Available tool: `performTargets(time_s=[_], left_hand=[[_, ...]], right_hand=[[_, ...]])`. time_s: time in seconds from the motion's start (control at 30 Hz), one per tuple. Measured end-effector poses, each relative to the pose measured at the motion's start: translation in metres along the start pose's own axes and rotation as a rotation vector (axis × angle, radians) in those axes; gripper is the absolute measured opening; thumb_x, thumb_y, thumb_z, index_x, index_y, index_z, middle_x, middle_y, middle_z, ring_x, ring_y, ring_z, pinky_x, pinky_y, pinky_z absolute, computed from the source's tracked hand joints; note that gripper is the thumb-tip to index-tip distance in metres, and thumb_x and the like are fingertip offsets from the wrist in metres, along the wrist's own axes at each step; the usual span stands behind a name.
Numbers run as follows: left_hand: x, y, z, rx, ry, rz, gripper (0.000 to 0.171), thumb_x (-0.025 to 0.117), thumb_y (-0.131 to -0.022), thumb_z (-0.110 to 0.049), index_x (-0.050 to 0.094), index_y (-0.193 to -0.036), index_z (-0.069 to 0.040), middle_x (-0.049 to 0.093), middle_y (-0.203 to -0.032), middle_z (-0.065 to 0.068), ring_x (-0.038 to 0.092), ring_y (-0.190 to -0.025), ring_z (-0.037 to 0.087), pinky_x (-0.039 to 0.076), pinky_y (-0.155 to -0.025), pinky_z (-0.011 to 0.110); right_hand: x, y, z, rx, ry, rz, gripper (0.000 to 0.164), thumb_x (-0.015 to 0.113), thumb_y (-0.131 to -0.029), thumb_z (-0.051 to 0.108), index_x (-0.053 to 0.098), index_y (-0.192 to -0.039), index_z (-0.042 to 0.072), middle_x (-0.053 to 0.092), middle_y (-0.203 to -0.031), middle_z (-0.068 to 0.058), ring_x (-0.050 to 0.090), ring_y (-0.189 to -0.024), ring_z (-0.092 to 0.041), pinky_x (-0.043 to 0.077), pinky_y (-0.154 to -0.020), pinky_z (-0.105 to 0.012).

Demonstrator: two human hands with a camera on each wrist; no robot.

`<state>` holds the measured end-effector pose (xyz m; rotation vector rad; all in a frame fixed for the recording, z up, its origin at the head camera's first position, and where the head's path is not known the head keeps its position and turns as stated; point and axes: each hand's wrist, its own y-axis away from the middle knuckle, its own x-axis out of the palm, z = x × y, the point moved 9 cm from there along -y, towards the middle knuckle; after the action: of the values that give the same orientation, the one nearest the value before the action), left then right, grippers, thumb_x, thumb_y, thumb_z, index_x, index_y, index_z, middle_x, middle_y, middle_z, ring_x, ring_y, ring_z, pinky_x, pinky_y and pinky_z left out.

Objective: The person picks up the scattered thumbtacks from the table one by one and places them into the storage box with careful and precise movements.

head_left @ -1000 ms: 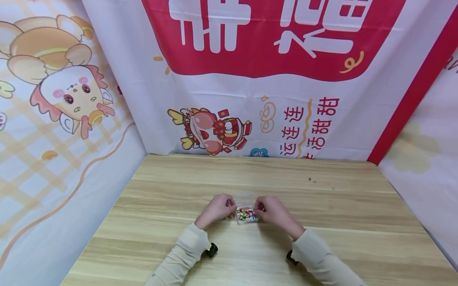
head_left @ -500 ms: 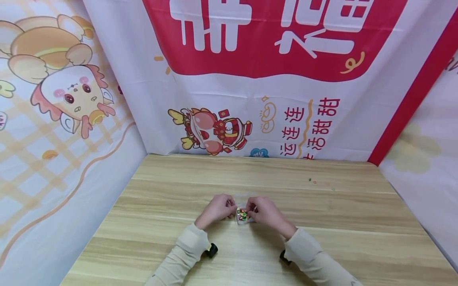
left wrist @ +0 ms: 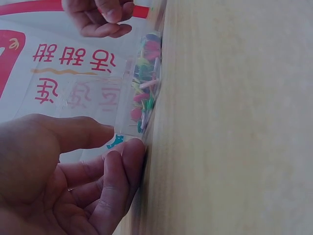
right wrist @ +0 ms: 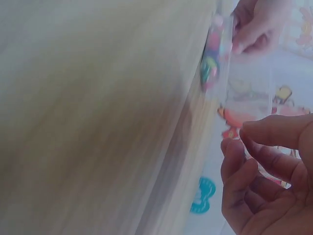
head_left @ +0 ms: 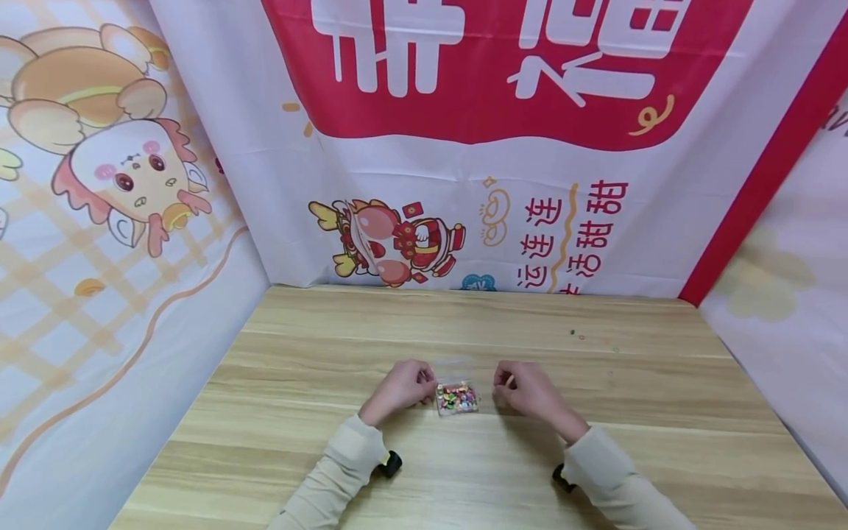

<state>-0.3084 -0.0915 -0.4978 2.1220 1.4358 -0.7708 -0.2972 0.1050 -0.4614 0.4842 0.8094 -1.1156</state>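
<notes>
A small clear plastic box (head_left: pixel 457 397) holds several colourful tacks (left wrist: pixel 144 81), and its see-through lid (head_left: pixel 453 362) stands raised at the back. My left hand (head_left: pixel 405 382) grips the left end of the box, thumb on one side and curled fingers on the other. To the right of the box, apart from it, is my right hand (head_left: pixel 528 388), its thumb and index fingertips close together. In the right wrist view the fingers (right wrist: pixel 239 181) are bent inward; I cannot tell whether something small is between the tips.
Several tiny coloured pieces, among them a green one (head_left: pixel 573 333) and a red one (head_left: pixel 582 337), lie toward the back right of the wooden table (head_left: pixel 318 331). A printed cloth (head_left: pixel 411 169) hangs behind the table, with further cloths at both sides.
My right hand went from the box's right edge in over the tacks, then back out to the right, clear of the box. My left hand stays at the box's left end.
</notes>
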Motion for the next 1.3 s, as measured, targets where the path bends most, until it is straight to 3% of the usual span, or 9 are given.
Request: performTargets(time_s=[0.4, 0.67, 0.97, 1.3], left_hand=[[0.0, 0.0, -0.001, -0.001, 0.019, 0.0, 0.009, 0.066, -0.093, -0.01, 0.065, -0.087, -0.004, 0.07, -0.07, 0.006, 0.062, -0.056, 0.012, 0.049, -0.049, 0.024], [0.0, 0.001, 0.001, -0.005, 0.008, -0.005, 0.009, 0.065, -0.094, -0.013, 0.066, -0.087, -0.007, 0.07, -0.07, 0.003, 0.062, -0.057, 0.011, 0.049, -0.051, 0.024], [0.0, 0.001, 0.0, 0.004, 0.004, -0.004, 0.01, 0.065, -0.094, -0.013, 0.065, -0.087, -0.007, 0.07, -0.07, 0.003, 0.062, -0.058, 0.011, 0.049, -0.051, 0.024], [-0.001, 0.001, -0.001, 0.004, 0.003, -0.003, 0.01, 0.065, -0.094, -0.012, 0.065, -0.086, -0.007, 0.07, -0.07, 0.002, 0.063, -0.058, 0.013, 0.049, -0.051, 0.025]], right_hand=[[-0.048, 0.022, -0.055, 0.041, 0.102, -0.084, 0.008, 0.068, -0.085, 0.001, 0.065, -0.087, 0.008, 0.07, -0.089, -0.006, 0.065, -0.078, -0.017, 0.055, -0.067, -0.033], [-0.067, 0.037, -0.085, 0.043, 0.128, -0.123, 0.008, 0.071, -0.083, 0.0, 0.064, -0.085, 0.005, 0.07, -0.086, -0.01, 0.067, -0.074, -0.02, 0.056, -0.066, -0.037], [-0.089, 0.046, -0.117, 0.118, 0.153, -0.136, 0.006, 0.069, -0.084, 0.001, 0.065, -0.088, 0.001, 0.069, -0.087, -0.013, 0.068, -0.077, -0.025, 0.057, -0.066, -0.04], [-0.11, 0.045, -0.148, 0.158, 0.227, -0.158, 0.027, 0.071, -0.08, 0.004, 0.064, -0.104, -0.006, 0.063, -0.093, -0.023, 0.058, -0.083, -0.03, 0.05, -0.068, -0.044]])
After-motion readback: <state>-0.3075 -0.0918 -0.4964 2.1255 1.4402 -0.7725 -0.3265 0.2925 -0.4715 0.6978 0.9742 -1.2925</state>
